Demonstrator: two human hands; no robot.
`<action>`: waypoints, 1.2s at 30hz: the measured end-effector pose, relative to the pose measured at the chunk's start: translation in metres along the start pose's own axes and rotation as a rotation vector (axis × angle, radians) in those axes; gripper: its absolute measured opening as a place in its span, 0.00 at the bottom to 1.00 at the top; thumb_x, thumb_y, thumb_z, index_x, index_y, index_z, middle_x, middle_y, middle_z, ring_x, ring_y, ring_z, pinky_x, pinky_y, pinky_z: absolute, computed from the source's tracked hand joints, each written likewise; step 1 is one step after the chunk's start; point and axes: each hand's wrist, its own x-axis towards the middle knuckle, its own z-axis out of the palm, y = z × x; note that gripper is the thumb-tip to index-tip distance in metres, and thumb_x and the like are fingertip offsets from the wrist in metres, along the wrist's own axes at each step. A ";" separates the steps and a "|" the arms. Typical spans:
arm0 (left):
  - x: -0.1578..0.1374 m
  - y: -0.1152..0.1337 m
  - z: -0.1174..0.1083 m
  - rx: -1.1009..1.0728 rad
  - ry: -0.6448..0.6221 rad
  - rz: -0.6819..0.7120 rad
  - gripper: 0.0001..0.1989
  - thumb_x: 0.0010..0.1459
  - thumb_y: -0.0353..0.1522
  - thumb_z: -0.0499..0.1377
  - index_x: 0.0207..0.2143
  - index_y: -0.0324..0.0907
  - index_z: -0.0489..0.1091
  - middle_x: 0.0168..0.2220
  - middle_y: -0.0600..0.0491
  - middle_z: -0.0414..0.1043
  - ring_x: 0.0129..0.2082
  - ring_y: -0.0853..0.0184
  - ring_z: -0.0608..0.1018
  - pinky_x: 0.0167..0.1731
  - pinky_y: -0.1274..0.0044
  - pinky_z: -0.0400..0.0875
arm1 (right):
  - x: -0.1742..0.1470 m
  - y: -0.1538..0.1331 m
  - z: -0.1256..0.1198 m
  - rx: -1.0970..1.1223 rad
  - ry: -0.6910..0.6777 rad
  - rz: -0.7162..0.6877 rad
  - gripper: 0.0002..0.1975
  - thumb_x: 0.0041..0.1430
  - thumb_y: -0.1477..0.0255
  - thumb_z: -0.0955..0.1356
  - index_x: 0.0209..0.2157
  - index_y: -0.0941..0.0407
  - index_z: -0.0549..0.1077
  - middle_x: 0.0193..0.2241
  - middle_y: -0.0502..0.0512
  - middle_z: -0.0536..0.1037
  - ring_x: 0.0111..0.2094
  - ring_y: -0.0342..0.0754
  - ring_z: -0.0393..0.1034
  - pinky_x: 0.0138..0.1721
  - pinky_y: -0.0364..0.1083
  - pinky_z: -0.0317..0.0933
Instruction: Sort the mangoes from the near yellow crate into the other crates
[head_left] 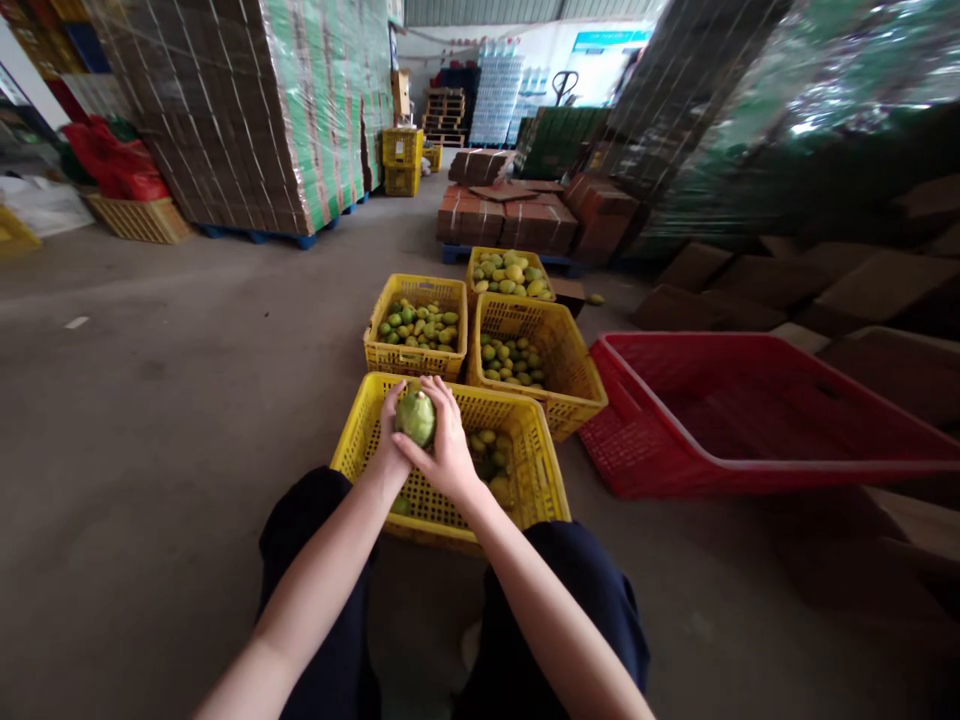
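Both of my hands are wrapped round a green papaya [415,418], its pale stem end turned up. My left hand [391,425] closes on its left side and my right hand [447,440] on its right side, thumb across the front. Below them is a yellow plastic crate [551,470] between my knees. Several green and yellowish papayas [491,455] lie in its right part, and another green one [401,506] is near its front left, partly hidden by my forearm.
Beyond are three more yellow crates of fruit: left [416,285], right [581,370] and farther back [474,262]. A red basket [675,420] stands at the right beside flattened cardboard [885,280]. Stacked cartons [510,215] sit behind. A wrapped pallet load [217,110] rises at the left.
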 end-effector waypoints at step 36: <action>-0.025 0.004 0.010 0.922 0.016 0.632 0.22 0.46 0.40 0.71 0.34 0.45 0.62 0.29 0.57 0.67 0.29 0.70 0.71 0.30 0.79 0.66 | 0.018 0.018 -0.044 0.835 0.252 0.906 0.19 0.49 0.57 0.73 0.35 0.52 0.64 0.28 0.44 0.72 0.29 0.44 0.71 0.30 0.43 0.68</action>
